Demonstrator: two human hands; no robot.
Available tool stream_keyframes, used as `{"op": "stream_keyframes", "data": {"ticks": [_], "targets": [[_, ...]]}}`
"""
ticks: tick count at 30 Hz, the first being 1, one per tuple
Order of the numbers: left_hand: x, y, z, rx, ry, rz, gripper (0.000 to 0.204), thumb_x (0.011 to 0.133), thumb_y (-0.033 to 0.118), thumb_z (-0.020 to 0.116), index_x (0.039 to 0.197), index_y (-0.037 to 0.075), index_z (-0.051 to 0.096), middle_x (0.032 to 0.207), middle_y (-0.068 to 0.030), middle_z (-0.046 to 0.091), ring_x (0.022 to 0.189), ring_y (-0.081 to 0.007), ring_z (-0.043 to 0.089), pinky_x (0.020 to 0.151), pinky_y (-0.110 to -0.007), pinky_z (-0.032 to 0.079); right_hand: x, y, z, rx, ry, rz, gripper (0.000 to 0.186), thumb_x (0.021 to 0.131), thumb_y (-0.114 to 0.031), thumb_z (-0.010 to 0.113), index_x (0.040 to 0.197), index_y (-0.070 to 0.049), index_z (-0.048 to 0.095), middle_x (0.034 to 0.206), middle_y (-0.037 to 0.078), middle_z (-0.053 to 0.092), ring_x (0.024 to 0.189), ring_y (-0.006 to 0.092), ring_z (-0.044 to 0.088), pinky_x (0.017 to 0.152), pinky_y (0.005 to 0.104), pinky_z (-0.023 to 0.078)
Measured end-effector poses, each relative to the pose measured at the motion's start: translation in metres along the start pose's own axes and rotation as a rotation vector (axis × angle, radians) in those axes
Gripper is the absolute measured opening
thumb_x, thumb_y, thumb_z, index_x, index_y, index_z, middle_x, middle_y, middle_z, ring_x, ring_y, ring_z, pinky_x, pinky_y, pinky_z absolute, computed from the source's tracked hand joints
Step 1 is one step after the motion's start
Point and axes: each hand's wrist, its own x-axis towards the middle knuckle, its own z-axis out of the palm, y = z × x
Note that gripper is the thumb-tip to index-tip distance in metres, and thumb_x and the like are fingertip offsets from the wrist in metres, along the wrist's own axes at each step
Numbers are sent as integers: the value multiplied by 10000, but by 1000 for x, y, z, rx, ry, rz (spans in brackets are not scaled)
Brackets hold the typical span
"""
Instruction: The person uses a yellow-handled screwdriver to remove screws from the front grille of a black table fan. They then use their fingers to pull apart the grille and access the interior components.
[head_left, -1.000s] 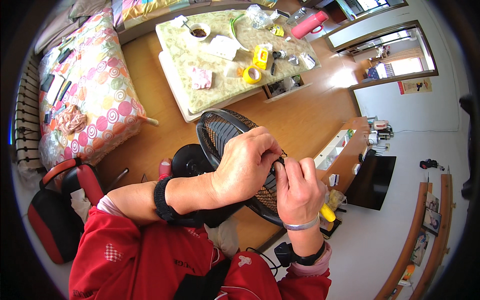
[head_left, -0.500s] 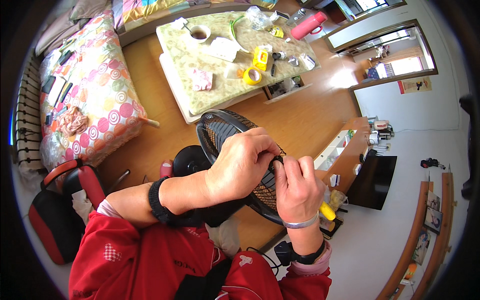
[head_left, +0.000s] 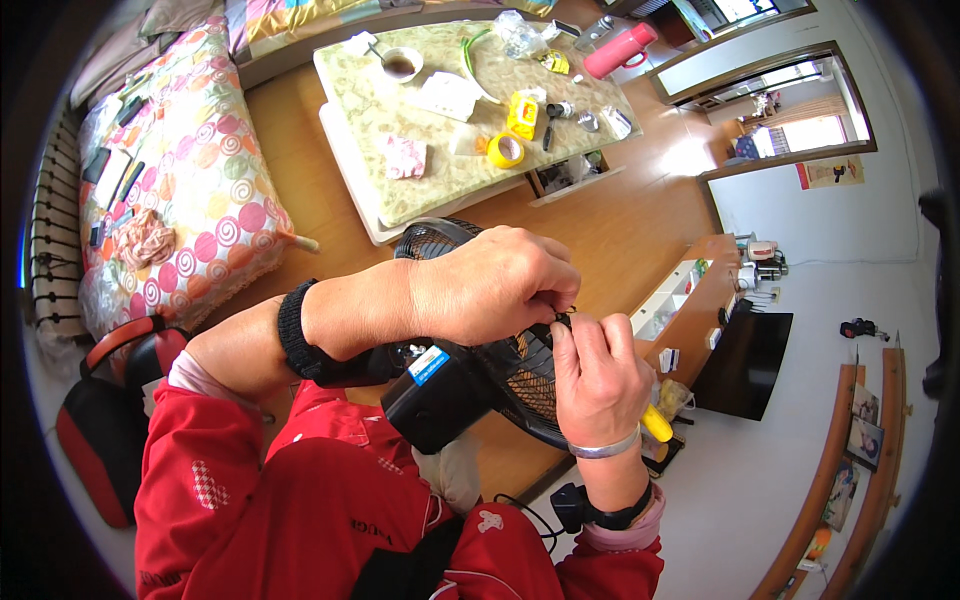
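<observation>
A black electric fan (head_left: 440, 405) is tilted in front of my lap, its round wire guard (head_left: 530, 385) under my hands. My left hand (head_left: 500, 285) reaches across the guard, fingertips pinched at the far right part of its rim. Beside it my right hand (head_left: 600, 375) is closed, with thumb and fingers pinching a small dark part at the same rim. The fingertips almost meet, and the detail between them is hidden. A yellow handle (head_left: 656, 423) sticks out below the right hand; whether that hand holds it cannot be told.
Ahead stands a marble-patterned table (head_left: 440, 180) with a bowl (head_left: 401, 65), yellow tape roll (head_left: 505, 151) and pink thermos (head_left: 620, 51). At left are a bed (head_left: 200, 190) and a red-black chair (head_left: 95, 450). A television (head_left: 745, 365) stands right.
My left hand and forearm have shifted up and to the right over the guard. More of the fan's motor housing and my red trouser leg shows. The right hand has hardly moved.
</observation>
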Motion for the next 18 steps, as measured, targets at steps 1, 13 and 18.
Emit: {"op": "stream_keyframes", "data": {"ticks": [1, 13, 18], "targets": [[0, -2, 0, -34, -2, -3, 137, 805, -39, 767, 896, -14, 667, 851, -134, 660, 822, -326, 670, 704, -404, 533, 0, 0, 0, 7, 2, 5, 153, 943, -198, 760, 995, -88, 668, 844, 102, 483, 622, 300, 618, 531, 423, 485], [6, -18, -1, -262, -52, -21, 132, 823, -23, 809, 910, -1, 711, 846, -93, 693, 813, -253, 678, 716, -378, 533, 0, 0, -2, 9, -20, -2, 164, 951, -195, 754, 1033, -76, 675, 848, 105, 484, 620, 300, 611, 535, 419, 486], [13, -20, -3, -197, -95, -19, 147, 780, 15, 822, 901, 16, 738, 822, -104, 715, 770, -252, 700, 695, -376, 548, 0, 0, -2, -9, -32, 3, 173, 953, -203, 755, 1033, -74, 672, 847, 104, 482, 618, 302, 613, 535, 418, 488]]}}
